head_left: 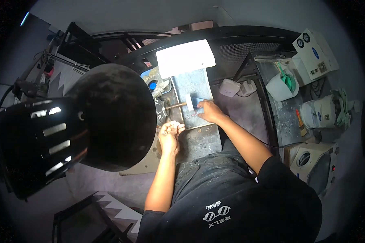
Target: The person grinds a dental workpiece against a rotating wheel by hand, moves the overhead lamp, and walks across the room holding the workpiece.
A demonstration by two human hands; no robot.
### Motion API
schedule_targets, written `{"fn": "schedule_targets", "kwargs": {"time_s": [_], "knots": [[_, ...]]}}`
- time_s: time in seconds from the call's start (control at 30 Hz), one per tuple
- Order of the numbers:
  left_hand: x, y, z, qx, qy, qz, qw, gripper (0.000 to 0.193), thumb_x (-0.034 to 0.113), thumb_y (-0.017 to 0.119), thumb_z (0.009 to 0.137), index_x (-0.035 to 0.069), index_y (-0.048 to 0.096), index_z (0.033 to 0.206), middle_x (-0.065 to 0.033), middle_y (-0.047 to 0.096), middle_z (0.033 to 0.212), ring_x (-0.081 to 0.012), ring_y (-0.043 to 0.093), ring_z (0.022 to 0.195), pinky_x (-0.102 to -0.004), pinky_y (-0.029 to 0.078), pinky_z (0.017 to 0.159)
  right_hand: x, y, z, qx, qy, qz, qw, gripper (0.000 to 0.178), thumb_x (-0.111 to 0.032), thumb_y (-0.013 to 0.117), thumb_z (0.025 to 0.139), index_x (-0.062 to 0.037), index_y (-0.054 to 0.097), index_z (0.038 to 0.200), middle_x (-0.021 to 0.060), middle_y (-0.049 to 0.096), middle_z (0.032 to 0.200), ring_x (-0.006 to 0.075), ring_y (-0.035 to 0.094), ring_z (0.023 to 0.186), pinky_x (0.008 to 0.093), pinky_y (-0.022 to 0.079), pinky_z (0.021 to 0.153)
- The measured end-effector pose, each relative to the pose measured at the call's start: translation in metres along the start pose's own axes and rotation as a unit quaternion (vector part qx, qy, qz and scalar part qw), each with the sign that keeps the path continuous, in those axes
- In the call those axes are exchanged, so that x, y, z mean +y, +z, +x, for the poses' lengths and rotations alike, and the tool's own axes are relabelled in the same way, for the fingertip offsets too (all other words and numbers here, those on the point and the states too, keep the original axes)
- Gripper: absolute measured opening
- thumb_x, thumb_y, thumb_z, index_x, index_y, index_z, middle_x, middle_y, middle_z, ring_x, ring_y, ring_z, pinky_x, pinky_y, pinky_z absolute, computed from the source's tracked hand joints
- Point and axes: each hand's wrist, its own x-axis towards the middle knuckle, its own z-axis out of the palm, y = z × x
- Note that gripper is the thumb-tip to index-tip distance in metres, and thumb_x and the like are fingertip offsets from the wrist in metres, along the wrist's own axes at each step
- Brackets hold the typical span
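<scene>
I am looking down at a grey slab [196, 87] lying on the table [247, 111]. My right hand [209, 111] is resting on the slab's near right corner, fingers closed around a small blue block [198, 101] that is touching a white piece [190, 101] on the slab. A thin brown rod [176, 105] is running left from that white piece. My left hand [170, 133] is sitting just below the slab's near left corner, fingers curled in loosely; I cannot tell whether it is holding anything. A bright white lamp [185, 57] is glowing over the slab's far end.
</scene>
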Motion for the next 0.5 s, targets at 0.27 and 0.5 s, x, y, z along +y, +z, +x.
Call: {"fn": "schedule_targets", "kwargs": {"time_s": [0.27, 0.5], "knots": [[-0.06, -0.001, 0.025, 0.049, -0.135, 0.105, 0.984, 0.007, 0.001, 0.051, 0.087, -0.002, 0.054, 0.093, -0.0101, 0.061, 0.081, -0.0168, 0.06, 0.068, -0.0247, 0.049, 0.058, -0.005, 0.037, -0.012, -0.188, 0.132, 0.311, 0.922, 0.015, -0.007, 0.064, 0.078, -0.0002, 0.063, 0.091, 0.0088, 0.066, 0.078, 0.0122, 0.059, 0.056, 0.0261, 0.047, 0.047], [-0.083, 0.012, 0.05, 0.026, -0.148, -0.017, 0.988, 0.005, 0.0, 0.049, 0.087, -0.001, 0.053, 0.092, -0.0093, 0.06, 0.084, -0.0172, 0.059, 0.071, -0.0271, 0.052, 0.066, 0.016, 0.043, -0.011, -0.072, 0.137, 0.425, 0.892, 0.01, -0.004, 0.058, 0.083, 0.0025, 0.062, 0.09, 0.0088, 0.065, 0.081, 0.0118, 0.06, 0.065, 0.0239, 0.05, 0.049]]}}
